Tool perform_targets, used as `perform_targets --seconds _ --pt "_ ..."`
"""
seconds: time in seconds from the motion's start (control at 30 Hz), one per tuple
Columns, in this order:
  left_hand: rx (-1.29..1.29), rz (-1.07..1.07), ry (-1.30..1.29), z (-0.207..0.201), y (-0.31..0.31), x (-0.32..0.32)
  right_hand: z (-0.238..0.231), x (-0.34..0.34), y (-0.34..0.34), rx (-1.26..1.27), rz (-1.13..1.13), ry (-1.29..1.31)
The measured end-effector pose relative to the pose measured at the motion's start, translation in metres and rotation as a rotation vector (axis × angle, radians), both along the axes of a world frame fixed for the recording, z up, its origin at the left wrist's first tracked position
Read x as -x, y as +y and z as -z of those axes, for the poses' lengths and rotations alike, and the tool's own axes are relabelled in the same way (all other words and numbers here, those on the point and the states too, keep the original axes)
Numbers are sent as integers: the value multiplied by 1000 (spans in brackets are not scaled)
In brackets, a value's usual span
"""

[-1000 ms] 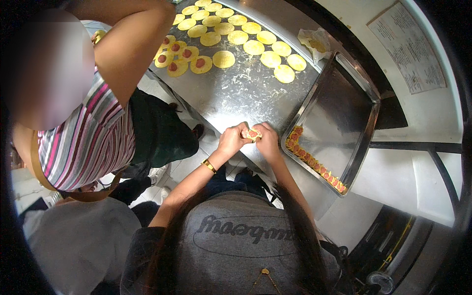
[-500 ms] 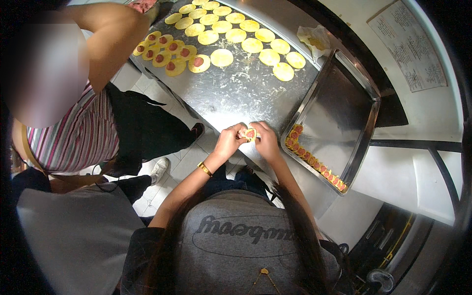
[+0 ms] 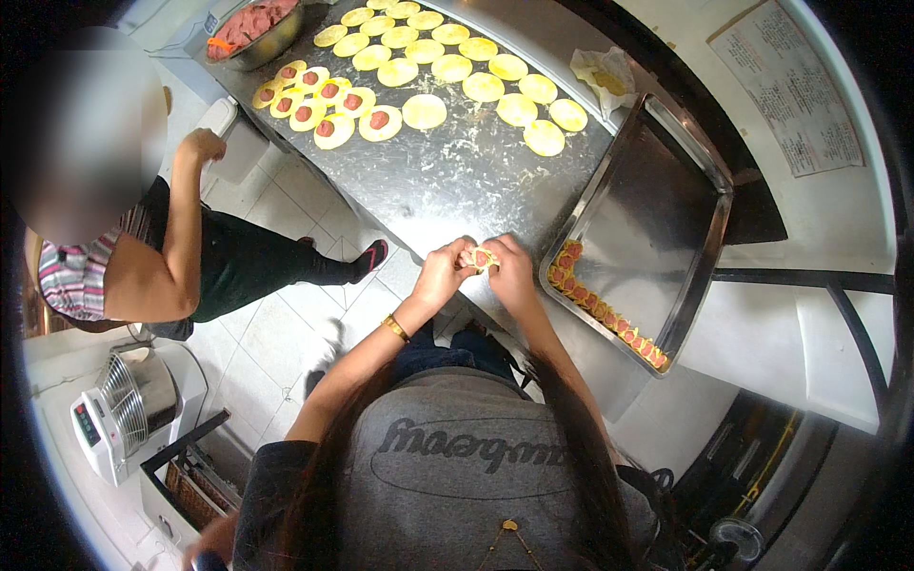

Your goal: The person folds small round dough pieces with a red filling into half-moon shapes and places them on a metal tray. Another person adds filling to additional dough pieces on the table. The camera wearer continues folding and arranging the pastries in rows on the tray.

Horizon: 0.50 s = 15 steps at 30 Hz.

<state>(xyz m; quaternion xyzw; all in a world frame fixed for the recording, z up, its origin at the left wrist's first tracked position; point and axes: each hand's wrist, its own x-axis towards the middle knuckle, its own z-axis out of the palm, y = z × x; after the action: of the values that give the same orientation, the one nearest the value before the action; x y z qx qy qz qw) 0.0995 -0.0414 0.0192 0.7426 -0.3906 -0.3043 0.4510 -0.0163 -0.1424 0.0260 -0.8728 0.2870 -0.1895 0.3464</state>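
Close in front of me, at the near edge of the metal worktable [image 3: 447, 190], my left hand [image 3: 444, 274] and my right hand [image 3: 515, 278] pinch one small open-topped dumpling [image 3: 484, 258] between their fingertips. Its yellow wrapper is gathered around pink filling that shows at the top. Fingers cover most of its sides. To the right of my hands lies a large metal tray [image 3: 657, 205]; finished dumplings [image 3: 594, 303] stand in it, lined up along its left and near edges. Flat round wrappers topped with lumps of filling [image 3: 332, 131] lie at the table's left side.
Several plain wrappers [image 3: 451, 68] cover the far part of the table. A metal bowl of pink filling [image 3: 276, 43] stands at the far left corner. Crumpled paper [image 3: 604, 76] lies beyond the tray. A co-worker [image 3: 157, 247] stands at left, near a white mixer [image 3: 138, 400].
The co-worker at left has drawn back from the table, uncovering the bowl of filling. A grey-clothed person at lower left has moved mostly out of view. My hands keep nearly the same place and grip.
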Motion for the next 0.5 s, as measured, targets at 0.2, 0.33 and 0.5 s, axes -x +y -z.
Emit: perform_targets --seconds 0.2,0.33,0.5 --pt "8 29 -248 0 0 -1 3 3 -2 37 -9 -21" --pt "149 -6 -158 6 -3 1 1 4 1 80 41 1" --pt "230 60 -328 14 -8 -1 15 5 -2 -67 49 0"
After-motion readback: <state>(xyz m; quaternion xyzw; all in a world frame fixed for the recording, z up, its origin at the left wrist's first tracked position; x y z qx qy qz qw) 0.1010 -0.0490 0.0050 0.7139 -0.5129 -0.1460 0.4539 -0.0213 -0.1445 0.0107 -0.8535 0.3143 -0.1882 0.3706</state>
